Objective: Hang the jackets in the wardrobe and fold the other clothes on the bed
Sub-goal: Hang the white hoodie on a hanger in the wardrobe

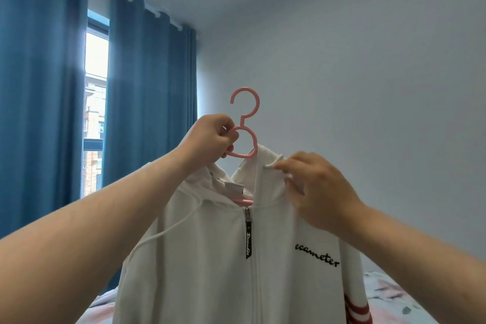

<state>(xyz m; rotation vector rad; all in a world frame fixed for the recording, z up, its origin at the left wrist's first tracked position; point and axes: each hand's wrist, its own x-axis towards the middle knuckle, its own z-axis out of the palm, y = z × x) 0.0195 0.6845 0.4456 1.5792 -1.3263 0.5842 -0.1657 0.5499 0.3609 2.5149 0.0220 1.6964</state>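
A pink hanger (244,123) is held up in front of the pale wall (355,73), its hook open to the left and a second ring below the hook. The left grip (210,139), a bare hand, is clamped on the left side of that lower ring, fingers curled through and round it. A white zip-up jacket (210,271) hangs from the hanger, and a short stretch of the hanger's pink bar shows inside the collar, just above the zip. The zip is closed up to the neck, with a black pull tab (248,239) dangling straight below the hanger. The right grip (318,194), the other bare hand, is just right of and below the hanger's ring, thumb and fingertips pinched together on a white cord at the edge of the hood (263,166), the remaining fingers resting on the shoulder cloth. A white drawstring (168,231) trails down and left of the hanger, across the jacket's front. Black script lettering (317,255) sits on the chest below and right of the hanger, and red stripes (355,308) band the sleeve lower still. Far below the hanger, a bed (389,294) with a flowered cover shows on both sides of the jacket. Left of the hanger hang blue curtains (147,87), parted on a bright window (96,81).
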